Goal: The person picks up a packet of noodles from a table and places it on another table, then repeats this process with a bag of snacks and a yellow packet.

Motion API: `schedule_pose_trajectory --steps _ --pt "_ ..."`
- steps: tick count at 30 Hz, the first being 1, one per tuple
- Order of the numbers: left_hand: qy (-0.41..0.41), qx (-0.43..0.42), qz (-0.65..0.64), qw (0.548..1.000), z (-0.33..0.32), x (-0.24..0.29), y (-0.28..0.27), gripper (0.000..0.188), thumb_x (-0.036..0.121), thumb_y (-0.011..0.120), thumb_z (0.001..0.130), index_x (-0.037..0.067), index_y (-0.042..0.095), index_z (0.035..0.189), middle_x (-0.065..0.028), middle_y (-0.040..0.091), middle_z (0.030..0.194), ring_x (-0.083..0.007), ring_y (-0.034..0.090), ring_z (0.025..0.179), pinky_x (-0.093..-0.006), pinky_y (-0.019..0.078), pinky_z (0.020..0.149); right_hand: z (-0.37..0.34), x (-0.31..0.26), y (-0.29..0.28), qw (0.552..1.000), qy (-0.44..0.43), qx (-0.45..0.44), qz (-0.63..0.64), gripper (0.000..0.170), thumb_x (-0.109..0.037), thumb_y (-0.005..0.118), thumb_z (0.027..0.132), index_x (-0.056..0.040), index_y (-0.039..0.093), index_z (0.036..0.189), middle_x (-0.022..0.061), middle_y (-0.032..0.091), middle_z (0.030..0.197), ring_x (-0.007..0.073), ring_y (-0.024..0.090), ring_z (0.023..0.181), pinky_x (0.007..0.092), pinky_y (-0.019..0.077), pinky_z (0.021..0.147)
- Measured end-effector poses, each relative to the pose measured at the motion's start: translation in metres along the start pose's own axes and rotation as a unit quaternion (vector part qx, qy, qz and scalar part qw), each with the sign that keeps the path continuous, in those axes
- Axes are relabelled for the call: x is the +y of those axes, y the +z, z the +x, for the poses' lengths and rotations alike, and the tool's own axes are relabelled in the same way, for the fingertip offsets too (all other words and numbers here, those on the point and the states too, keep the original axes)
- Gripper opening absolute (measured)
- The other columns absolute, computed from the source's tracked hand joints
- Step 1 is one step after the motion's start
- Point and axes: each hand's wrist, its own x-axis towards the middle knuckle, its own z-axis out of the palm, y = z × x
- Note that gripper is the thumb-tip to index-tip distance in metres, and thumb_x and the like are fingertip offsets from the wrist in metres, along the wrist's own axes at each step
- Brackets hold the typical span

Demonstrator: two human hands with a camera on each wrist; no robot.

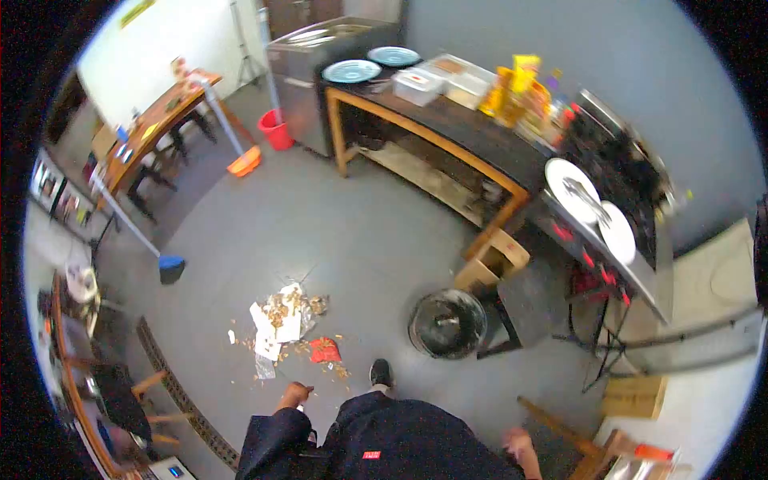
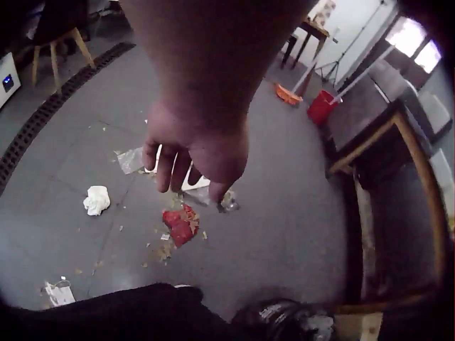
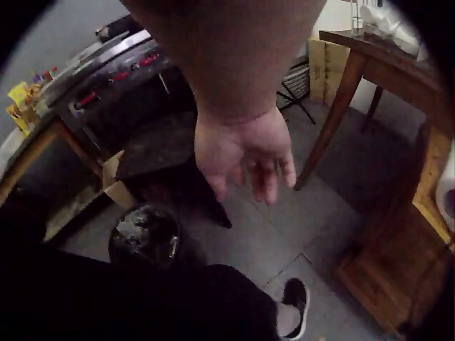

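Observation:
My left hand (image 1: 296, 394) hangs beside the body with loosely bent fingers and holds nothing. In the left wrist view the hand (image 2: 199, 153) overlaps a heap of litter on the grey floor. That heap has white paper (image 1: 266, 334), brown scraps, clear plastic and a crumpled red wrapper (image 1: 325, 350). A white crumpled tissue (image 2: 97, 201) lies apart from it. On the other side, my right hand (image 3: 245, 153) hangs with relaxed fingers and nothing in it. A round black bin (image 1: 448, 324) with some rubbish inside stands on the floor ahead, to the right.
A blue-headed broom (image 1: 171, 268) stands at the left; farther back are an orange broom head (image 1: 245, 162) and a red bucket (image 1: 276, 130). Right of the bin is a dark stool (image 1: 534, 302). A long counter (image 1: 448, 128) carries plates and boxes; a wooden table (image 3: 384, 74) stands right.

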Motion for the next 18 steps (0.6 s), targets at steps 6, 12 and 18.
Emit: schedule_pose_trajectory --steps 6,12,18 --pt "-0.175 0.149 -0.339 0.912 -0.018 -0.042 0.036 0.043 0.041 0.052 0.071 0.003 0.058 0.090 -0.0131 0.055 0.095 -0.0252 0.051 0.090 -0.0304 0.0393 0.077 0.084 -0.118 0.039 0.971 0.021 -0.131 -0.199 0.032 -0.009 0.051 0.071 -0.0019 0.045 0.102 0.0127 0.053 0.084 0.0221 0.052 0.075 0.0333 0.0421 0.065" --pt "-0.213 0.098 -0.400 0.886 0.039 -0.054 0.033 0.048 0.047 0.049 0.072 0.006 0.057 0.095 -0.0130 0.052 0.102 -0.0290 0.048 0.096 -0.0317 0.0377 0.081 0.185 -0.295 0.115 0.942 -0.064 -0.184 -0.275 0.032 -0.011 0.050 0.073 -0.0018 0.045 0.103 0.0131 0.051 0.089 0.0230 0.050 0.080 0.0340 0.0405 0.069" --pt "-0.287 0.138 -0.534 0.783 0.036 -0.068 -0.151 0.047 0.045 0.049 0.072 0.005 0.057 0.094 -0.0143 0.054 0.098 -0.0286 0.050 0.092 -0.0324 0.0389 0.079 0.289 -0.483 0.172 0.907 -0.151 -0.217 -0.327 0.033 -0.013 0.048 0.074 -0.0017 0.044 0.105 0.0136 0.049 0.095 0.0240 0.048 0.086 0.0346 0.0390 0.072"
